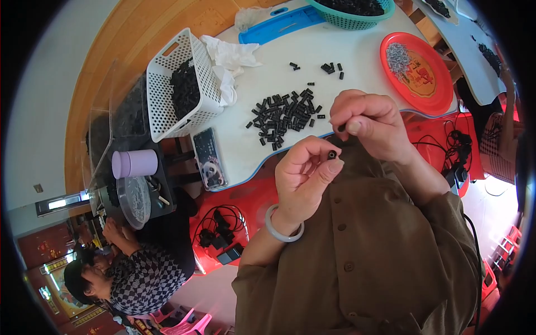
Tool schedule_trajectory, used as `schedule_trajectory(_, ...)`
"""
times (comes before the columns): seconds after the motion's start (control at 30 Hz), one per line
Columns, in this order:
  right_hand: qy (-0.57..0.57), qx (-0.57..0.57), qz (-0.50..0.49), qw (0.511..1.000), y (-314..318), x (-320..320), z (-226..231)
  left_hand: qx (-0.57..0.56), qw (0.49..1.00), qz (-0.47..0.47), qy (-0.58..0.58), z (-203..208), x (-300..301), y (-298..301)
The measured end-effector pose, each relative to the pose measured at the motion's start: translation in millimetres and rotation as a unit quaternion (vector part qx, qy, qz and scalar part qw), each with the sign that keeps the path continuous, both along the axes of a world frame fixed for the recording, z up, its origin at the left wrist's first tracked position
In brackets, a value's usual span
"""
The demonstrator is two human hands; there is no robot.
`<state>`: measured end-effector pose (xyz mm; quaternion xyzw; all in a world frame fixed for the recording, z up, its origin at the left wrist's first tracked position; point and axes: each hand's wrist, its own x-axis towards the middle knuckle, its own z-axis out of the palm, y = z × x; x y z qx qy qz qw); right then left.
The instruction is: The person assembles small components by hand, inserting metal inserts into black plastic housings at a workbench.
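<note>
My left hand (304,181) pinches a small black tubular part (332,154) between thumb and fingertips, its round end with a light ring turned upward. Close by to the upper right, my right hand (379,128) is closed in a pinch on a small dark piece (341,128), mostly covered by the fingers. The two hands are apart, held in front of my body by the table edge. Beyond them, a loose pile of short black parts (285,116) lies on the white table (251,78). Several similar parts (329,68) are scattered farther back.
Right of the pile sits a red plate (443,92) with small silvery pins (397,58). A white perforated basket (207,89) of black parts and a phone (210,159) stand left. A green basket (349,21) and blue tray (268,33) are behind. Another person (145,279) works at left.
</note>
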<state>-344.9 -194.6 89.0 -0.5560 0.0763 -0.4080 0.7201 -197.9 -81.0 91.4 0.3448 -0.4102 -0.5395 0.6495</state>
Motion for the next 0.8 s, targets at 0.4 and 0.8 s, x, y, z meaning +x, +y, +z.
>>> schedule_trajectory(0.4,-0.109,0.020,0.046,0.993,20,0,12,0.024,0.999,-0.023,-0.007,23,0,16)
schedule_trajectory(0.8,-0.066,0.011,0.023,0.998,36,5,24,0.018,0.997,-0.043,0.069,19,-1,19)
